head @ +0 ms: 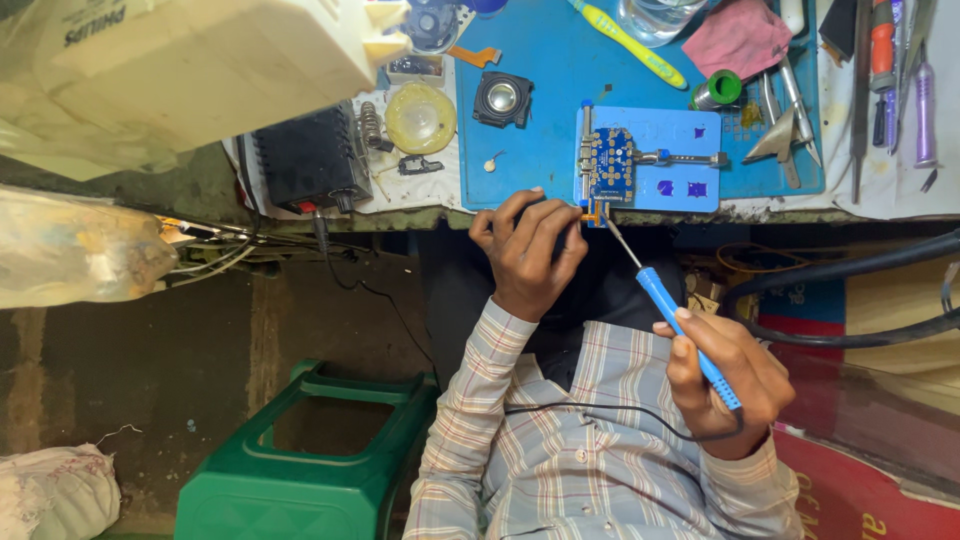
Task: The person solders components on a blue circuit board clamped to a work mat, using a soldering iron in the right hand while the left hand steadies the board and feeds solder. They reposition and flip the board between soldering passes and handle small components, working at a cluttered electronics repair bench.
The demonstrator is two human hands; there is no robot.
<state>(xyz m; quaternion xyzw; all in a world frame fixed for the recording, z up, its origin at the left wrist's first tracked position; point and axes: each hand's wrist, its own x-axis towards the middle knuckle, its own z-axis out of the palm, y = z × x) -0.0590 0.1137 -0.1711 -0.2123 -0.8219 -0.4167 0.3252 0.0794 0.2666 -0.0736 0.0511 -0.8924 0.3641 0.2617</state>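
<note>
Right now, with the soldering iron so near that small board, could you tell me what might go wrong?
The soldering iron tip sits by the orange flex strip where the left hand grips; a slip could burn the fingers. The blue circuit board is clamped at the bench edge, so pressure might shift it. The iron's black cord crosses the shirt and could snag.

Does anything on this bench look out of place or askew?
Mostly ordinary clutter. One oddity: a yellow toothbrush lies slanted on the blue mat among the tools. The circuit board sits clamped in its holder, apparently square.
</note>
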